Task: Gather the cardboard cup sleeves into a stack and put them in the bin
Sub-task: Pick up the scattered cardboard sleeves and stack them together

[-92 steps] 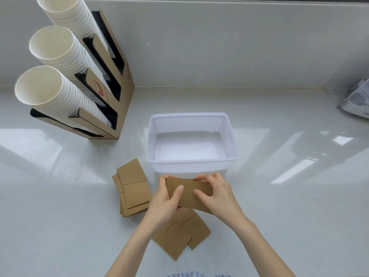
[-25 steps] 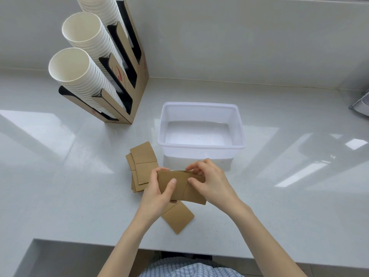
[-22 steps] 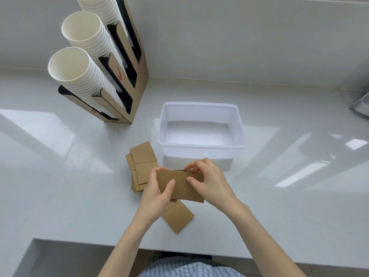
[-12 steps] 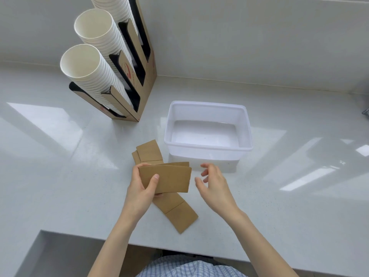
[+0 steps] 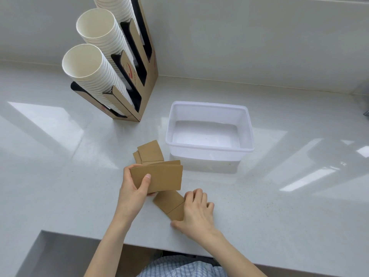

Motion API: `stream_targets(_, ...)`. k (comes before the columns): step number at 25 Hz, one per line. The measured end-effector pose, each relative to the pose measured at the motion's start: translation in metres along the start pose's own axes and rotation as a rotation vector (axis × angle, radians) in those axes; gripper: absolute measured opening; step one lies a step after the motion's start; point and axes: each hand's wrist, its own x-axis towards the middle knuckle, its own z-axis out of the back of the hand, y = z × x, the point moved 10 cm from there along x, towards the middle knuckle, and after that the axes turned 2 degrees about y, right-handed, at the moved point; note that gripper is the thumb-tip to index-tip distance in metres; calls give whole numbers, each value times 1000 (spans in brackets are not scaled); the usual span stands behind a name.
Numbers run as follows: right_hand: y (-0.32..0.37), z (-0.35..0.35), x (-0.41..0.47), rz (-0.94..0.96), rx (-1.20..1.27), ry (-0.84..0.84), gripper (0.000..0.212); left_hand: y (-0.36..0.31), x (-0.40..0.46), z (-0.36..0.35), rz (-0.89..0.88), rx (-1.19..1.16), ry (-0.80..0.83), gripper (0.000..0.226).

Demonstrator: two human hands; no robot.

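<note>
A: Right, quick count pls — how many sleeves?

B: Three groups. Left hand [image 5: 132, 189] has a held stack [image 5: 159, 177], at least 2 edges showing, exact no. can't tell. Two flat sleeves [image 5: 169, 203] lie overlapped on the counter [image 5: 60, 176] by the right hand [image 5: 196, 213]. A small pile [image 5: 149, 154], approx 3 edges visible, sits behind the held stack, just left of the bin [image 5: 209, 152]. One bin, nothing in it. One cup rack [image 5: 145, 62] w/ 3 rows of white cups [image 5: 95, 62] at back left.

A: Which way does the held stack point?

B: Long axis runs left-right, face tipped up toward the camera, lifted off the counter in front of the bin's near-left corner. The counter pair runs diagonally, far-left to near-right.

A: Hands?

B: Left is closed round the stack's left end, thumb across the front, fingers behind. Right is spread flat, palm down, fingertips on the near sleeve of the pair, thumb at its near edge; not closed on anything.

A: Vs half a sec ago?

B: Right hand was hovering mid-air beside the stack; it's now down on the counter pair. Left kept its hold on the stack, same orientation. Pile and bin haven't moved. Camera's shifted a bit: rack sits further right in view.
</note>
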Motion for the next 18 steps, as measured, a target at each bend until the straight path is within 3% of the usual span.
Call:
stream_targets(5,-7,1,1,38,85,4,59,-1,1,-1,-2,-3,4,24)
stream_targets(12,-49,24,-2,0,236,-3,64,-7,2,-6,-18,-9,16,22)
stream_targets(18,-62,42,-10,89,338,92,60,-8,6,-11,-25,20,20,23)
